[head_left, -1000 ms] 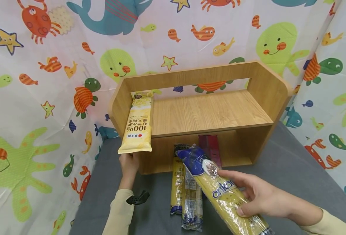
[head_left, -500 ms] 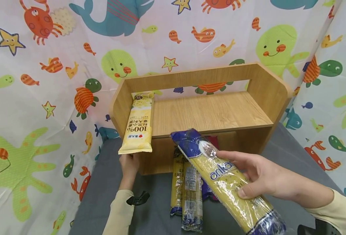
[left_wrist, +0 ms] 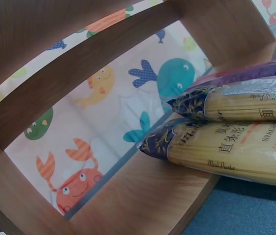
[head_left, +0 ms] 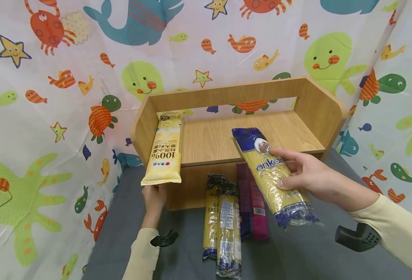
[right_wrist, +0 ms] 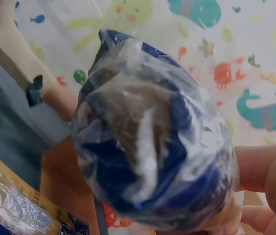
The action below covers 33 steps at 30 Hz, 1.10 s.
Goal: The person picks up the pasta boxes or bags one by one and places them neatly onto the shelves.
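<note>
My right hand (head_left: pixel 305 177) grips a pasta packet (head_left: pixel 270 175), yellow with blue ends. In the head view its far end is over the upper shelf's front edge; in the right wrist view a crinkled blue end of the packet (right_wrist: pixel 147 137) fills the middle. My left hand (head_left: pixel 154 200) is beneath the front end of a yellow pasta packet (head_left: pixel 163 151), which lies at the left of the upper shelf and juts past its edge. That packet hides the left fingertips, so whether they hold it or the shelf is unclear.
The wooden two-tier shelf (head_left: pixel 220 134) stands on a grey surface (head_left: pixel 188 249). Two spaghetti packets (head_left: pixel 211 217) (head_left: pixel 229 233) and purple and magenta packets (head_left: pixel 258 210) lie partly in the lower tier, sticking out frontward. A printed curtain (head_left: pixel 227 23) hangs behind.
My right hand has carried the blue-ended pasta packet up and forward, from in front of the lower tier to the upper shelf's edge. My left hand and the yellow packet have stayed put.
</note>
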Motion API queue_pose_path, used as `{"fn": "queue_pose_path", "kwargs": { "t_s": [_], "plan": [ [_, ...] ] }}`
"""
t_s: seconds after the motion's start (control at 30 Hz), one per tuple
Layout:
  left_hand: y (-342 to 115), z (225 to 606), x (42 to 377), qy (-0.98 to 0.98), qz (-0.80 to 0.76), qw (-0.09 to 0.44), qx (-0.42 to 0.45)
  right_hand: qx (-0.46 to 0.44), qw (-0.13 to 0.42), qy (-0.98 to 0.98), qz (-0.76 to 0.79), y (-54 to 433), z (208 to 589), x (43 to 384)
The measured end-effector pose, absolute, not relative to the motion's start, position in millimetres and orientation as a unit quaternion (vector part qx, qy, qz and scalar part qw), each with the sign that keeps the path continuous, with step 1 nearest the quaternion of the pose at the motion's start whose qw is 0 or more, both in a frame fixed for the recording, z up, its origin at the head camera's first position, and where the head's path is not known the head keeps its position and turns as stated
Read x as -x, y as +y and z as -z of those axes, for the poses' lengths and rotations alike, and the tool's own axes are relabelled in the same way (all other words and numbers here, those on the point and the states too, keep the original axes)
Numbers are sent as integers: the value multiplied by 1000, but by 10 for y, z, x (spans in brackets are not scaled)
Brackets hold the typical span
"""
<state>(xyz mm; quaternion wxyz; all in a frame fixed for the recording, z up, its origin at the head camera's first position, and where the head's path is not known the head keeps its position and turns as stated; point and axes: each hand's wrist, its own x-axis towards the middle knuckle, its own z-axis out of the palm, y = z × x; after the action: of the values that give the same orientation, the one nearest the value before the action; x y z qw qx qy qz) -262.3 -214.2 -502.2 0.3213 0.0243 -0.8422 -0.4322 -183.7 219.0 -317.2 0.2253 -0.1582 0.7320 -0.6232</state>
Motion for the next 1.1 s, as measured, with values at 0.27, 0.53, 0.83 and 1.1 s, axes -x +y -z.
{"fn": "queue_pose_path", "kwargs": {
  "t_s": [0.27, 0.53, 0.83, 1.1],
  "plan": [
    [-2133, 5034, 2620, -843, 429, 324, -23, 84, 225, 759, 605, 1976, 3044, 2158],
    [-2139, 5046, 2625, -846, 426, 319, -26, 67, 182, 801, 566, 1698, 2977, 2458],
    [-2156, 5055, 2644, -844, 415, 340, -15, 32, 174, 815, 551, 1331, 2945, 2768],
    [-2161, 5067, 2657, -842, 419, 339, -18, 50, 174, 824, 537, 1134, 2956, 2930]
  ]
}}
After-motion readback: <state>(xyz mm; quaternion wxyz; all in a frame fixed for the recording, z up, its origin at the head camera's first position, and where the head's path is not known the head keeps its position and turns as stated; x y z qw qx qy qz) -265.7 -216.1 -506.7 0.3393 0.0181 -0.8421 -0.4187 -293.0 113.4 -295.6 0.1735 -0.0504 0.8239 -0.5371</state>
